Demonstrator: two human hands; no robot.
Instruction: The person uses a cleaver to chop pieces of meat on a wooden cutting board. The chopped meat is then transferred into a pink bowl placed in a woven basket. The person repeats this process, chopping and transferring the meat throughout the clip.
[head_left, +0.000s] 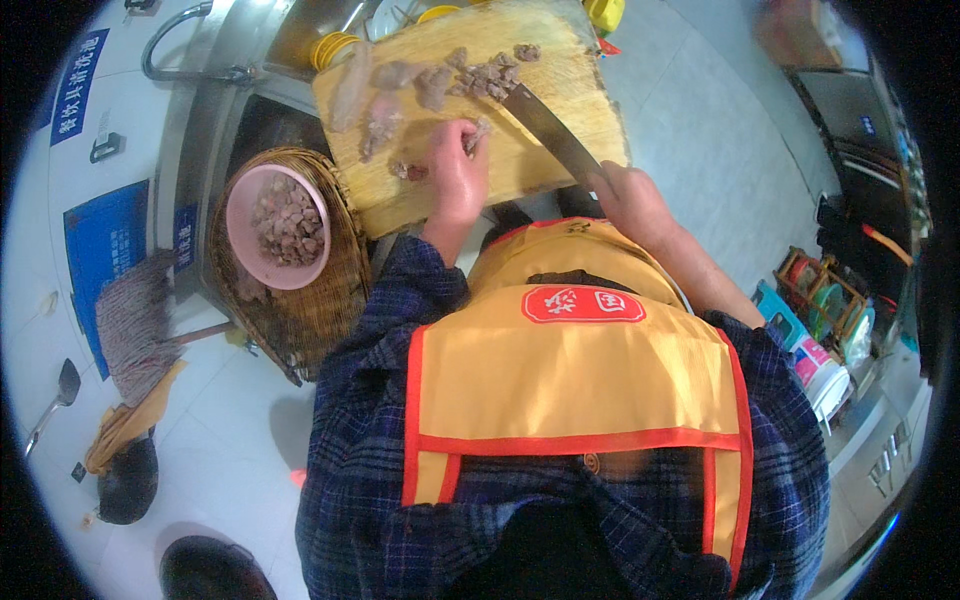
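Observation:
Before me lies a thick wooden chopping board (555, 60). My left hand (459, 169) is over its near part, fingers curled around a small piece of meat (477, 133). The handle of a cleaver (551, 135) is in my right hand (630, 199); its blade slants over the board, the far end beside a heap of chopped meat (491, 77). Larger pieces of meat (381, 124) lie at the board's left, and a small reddish piece (410, 172) lies left of my left hand. A pink plastic basket (324, 255) holds many meat chunks (289, 225).
The pink basket rests on a large wicker basket (315, 330) left of the board. A steel sink with a curved faucet (150, 52) stands beyond. A mop (139, 322) hangs at the left. Yellow-rimmed containers (330, 51) touch the board's far left corner. Crates and tubs (825, 382) stand at right.

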